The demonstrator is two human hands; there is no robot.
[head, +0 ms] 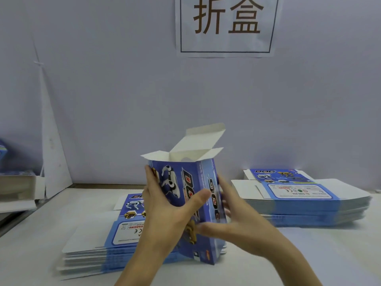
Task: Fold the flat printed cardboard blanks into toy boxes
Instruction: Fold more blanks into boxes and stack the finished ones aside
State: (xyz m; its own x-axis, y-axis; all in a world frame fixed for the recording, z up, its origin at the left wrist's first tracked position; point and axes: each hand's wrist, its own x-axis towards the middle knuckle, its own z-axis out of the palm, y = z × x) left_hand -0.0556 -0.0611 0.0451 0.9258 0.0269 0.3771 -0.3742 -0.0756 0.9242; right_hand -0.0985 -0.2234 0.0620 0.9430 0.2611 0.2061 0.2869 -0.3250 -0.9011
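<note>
Pale wall fills the back of the workstation, with a paper sign [225,25] taped high above the grip, and a white table [309,254] runs beneath it. At the middle of the table a person holds a blue printed toy box [185,182] upright between both hands. It is already opened into a tube, and its white top flaps [195,141] stand open above the fingers. The left hand [162,205] grips the box's left edge: the fingers curl round behind it while the thumb lies slanted across the printed front. Its forearm rises from the bottom edge of the view. The right hand [233,219] clasps the opposite side lower down, with the fingers tucked behind the right panel and the thumb pressing the front near the bottom. That forearm comes in at a slant from the lower right. The wrists sit close together and both palms face the box. Its lower end dips to the near edge of a stack of flat blanks [99,244] lying just below and left of the grip, though I cannot tell whether it rests there. A second stack of blanks [299,197] lies well apart to the right of the grip and farther back. Far to the left, a white cardboard wedge [51,141] leans against the wall beside a blurred pile [16,182].
</note>
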